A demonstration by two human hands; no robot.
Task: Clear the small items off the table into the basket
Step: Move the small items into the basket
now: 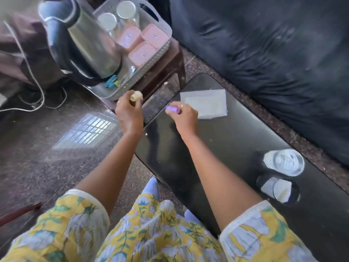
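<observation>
We look down from head height on two bare forearms reaching out from yellow floral sleeves (264, 233). The left hand (129, 114) is held up past the table's far-left edge, over the polished floor (56, 148), its fingers curled and pinching a small cream-coloured item (136, 95) that pokes above the fingertips. The right hand (184, 118) hovers low over the black table (217, 148), its fingers closed around a small purple item (172, 109) whose end sticks out towards nine o'clock.

At twelve o'clock from the right hand, just beside it, a white folded paper (204, 103) lies flat on the table, with a small blue thing (226, 111) peeping from its right edge. At four o'clock, well apart from the hands, a clear glass (286, 161) stands on the table, and next to it, nearer us, is a dark round holder (277, 190) with something white in it (we cannot tell what).

At eleven o'clock from the left hand sits the grey plastic basket (162, 52) on a brown stand (170, 67). In it we see three pink lidded boxes (142, 53), two clear jars (126, 10), a steel kettle (90, 42) and a blue clip (111, 81). A dark sofa (273, 53) fills the upper right.
</observation>
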